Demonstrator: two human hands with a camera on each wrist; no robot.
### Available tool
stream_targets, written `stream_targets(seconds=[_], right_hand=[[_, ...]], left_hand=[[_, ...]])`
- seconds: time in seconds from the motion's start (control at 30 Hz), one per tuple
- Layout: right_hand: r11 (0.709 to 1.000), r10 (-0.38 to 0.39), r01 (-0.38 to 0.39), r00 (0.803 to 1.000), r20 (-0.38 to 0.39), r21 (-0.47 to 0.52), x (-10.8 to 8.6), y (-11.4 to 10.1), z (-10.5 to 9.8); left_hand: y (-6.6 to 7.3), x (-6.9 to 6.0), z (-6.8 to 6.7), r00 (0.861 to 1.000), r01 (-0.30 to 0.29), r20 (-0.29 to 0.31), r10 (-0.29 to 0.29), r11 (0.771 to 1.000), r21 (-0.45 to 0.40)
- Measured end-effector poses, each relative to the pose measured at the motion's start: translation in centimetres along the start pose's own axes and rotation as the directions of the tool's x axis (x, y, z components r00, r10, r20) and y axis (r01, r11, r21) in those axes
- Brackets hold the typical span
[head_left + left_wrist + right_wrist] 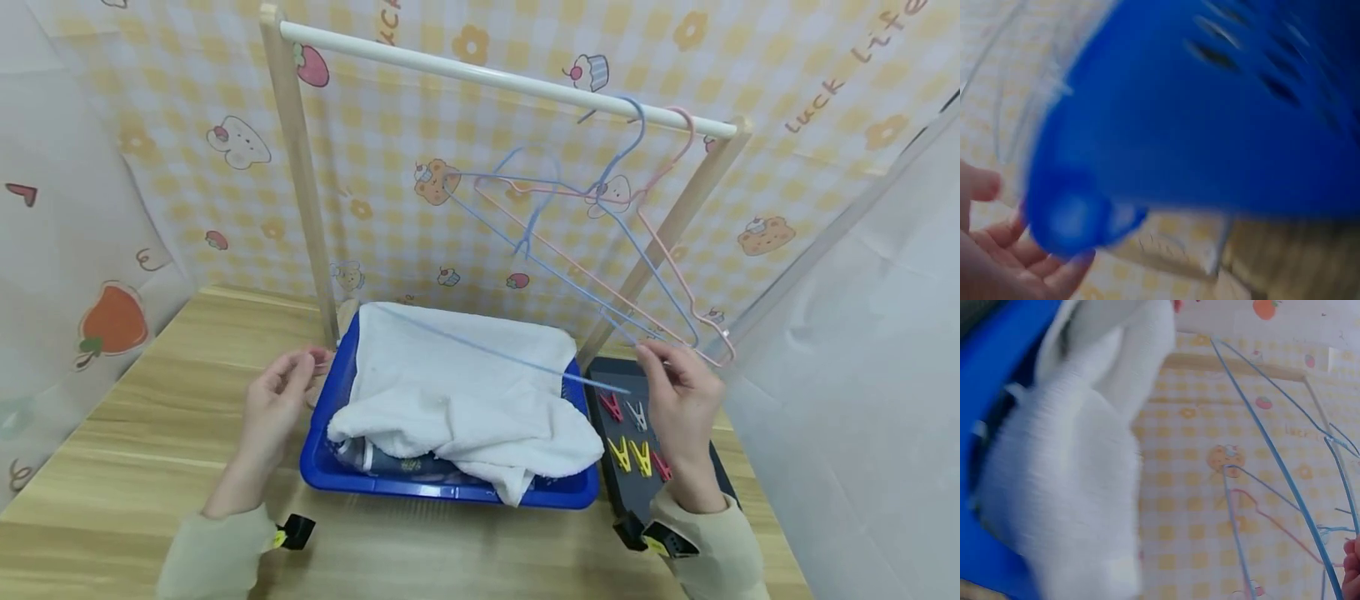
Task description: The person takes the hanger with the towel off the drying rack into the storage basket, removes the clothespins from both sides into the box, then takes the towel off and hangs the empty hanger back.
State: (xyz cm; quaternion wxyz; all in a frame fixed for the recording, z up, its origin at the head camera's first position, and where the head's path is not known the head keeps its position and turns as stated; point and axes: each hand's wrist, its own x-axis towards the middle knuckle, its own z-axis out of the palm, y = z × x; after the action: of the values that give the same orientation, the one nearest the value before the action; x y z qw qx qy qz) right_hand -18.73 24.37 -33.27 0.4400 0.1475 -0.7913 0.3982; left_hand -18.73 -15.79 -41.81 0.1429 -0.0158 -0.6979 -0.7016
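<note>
My right hand (pixel 684 400) pinches one end of a blue wire hanger (pixel 487 346), whose long bar slants over a white towel (pixel 450 367). The same hanger (pixel 1266 444) stretches across the right wrist view, its far corner near the top. Draped over a blue basket (pixel 420 492), the towel hangs over the front rim and partly covers a dark item (pixel 408 465). Beside the basket's left rim is my left hand (pixel 273 400), fingers loosely bent and holding nothing. In the left wrist view its fingertips are close to the basket's rim; contact cannot be told.
Behind the basket, a rack with a white rail (pixel 480 71) and wooden posts carries another blue hanger (pixel 641 242) and a pink hanger (pixel 675 271). At right, a dark tray (pixel 637 500) holds several red, yellow and grey clothespins (pixel 640 458). Everything stands on a wooden table (pixel 142 433).
</note>
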Motion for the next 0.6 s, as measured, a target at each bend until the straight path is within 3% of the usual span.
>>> stream_targets(seconds=[0.03, 0.1, 0.17, 0.23, 0.33, 0.6], right_hand=[[1.0, -0.012, 0.012, 1.0, -0.027, -0.009, 0.6, -0.2, 0.0], [1.0, -0.012, 0.01, 0.997, -0.07, -0.025, 1.7, -0.7, 0.0], [0.999, -0.001, -0.004, 0.995, -0.1, -0.048, 2.7, -1.0, 0.2], [0.997, 0.014, -0.024, 0.993, -0.121, -0.079, 3.6, -1.2, 0.5], [0.994, 0.038, -0.051, 0.99, -0.136, -0.1, 4.8, -1.2, 0.8], [0.991, 0.059, -0.076, 0.988, -0.142, -0.112, 6.6, -0.7, 1.6]], left_hand=[[-0.4, 0.1, 0.0, 0.999, 0.002, -0.041, 0.003, 0.993, 0.122], [-1.2, 0.3, 0.0, 0.996, 0.038, -0.093, -0.009, 0.951, 0.308], [-2.0, 0.4, -0.3, 0.996, 0.076, -0.076, -0.05, 0.916, 0.395], [-2.6, 0.5, -0.5, 0.993, 0.119, -0.034, -0.115, 0.902, 0.414], [-3.0, 0.6, -0.8, 0.981, 0.167, 0.021, -0.191, 0.9, 0.403], [-3.2, 0.9, -0.5, 0.969, 0.208, 0.053, -0.24, 0.916, 0.343]])
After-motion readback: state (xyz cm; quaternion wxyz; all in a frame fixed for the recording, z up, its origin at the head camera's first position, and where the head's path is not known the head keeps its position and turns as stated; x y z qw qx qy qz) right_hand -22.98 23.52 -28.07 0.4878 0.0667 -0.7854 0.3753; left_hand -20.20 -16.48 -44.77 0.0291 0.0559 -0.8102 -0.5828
